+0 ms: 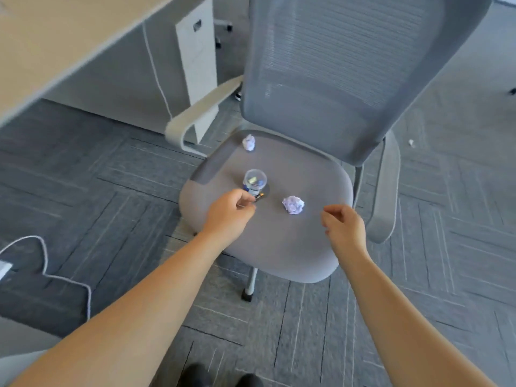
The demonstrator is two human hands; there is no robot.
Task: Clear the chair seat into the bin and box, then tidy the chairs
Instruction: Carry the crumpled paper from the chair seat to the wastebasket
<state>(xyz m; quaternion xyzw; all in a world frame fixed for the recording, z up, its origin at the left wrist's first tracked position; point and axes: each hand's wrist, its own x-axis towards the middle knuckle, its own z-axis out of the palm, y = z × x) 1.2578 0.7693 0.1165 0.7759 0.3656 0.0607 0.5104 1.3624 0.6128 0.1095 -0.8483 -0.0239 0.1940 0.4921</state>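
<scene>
So, nearest to us, two bare forearms reach out from the bottom edge toward the chair seat [279, 241], with dark shoe tips just visible below them on the grey patterned carpet [307, 331]. Our left hand [229, 212] sits over the front-left part of the seat, its grip pinched together on a small dark item [259, 196] with an orange end; we cannot tell what that item is, and it lies just in front of the clear cup [254, 182]. Our right hand [344, 227] hovers over the front-right part of the seat, fingers loosely curled, grip apart and holding nothing. Between both hands and a little further back on the seat lies a crumpled paper ball [293, 204], touching the seat fabric, apart from either hand. The clear cup stands upright near the seat's middle, with small bits inside, too blurred to name. A second paper ball [249, 142] rests at the seat's back-left corner, close under the mesh backrest [349, 65]. Left of the seat we see the white armrest [195, 113], and lower left on the carpet a white cable [55, 275] loops. Further left and behind the seat, a bench [55, 37] edge runs diagonally, with a white cabinet [198, 57] beneath it.
</scene>
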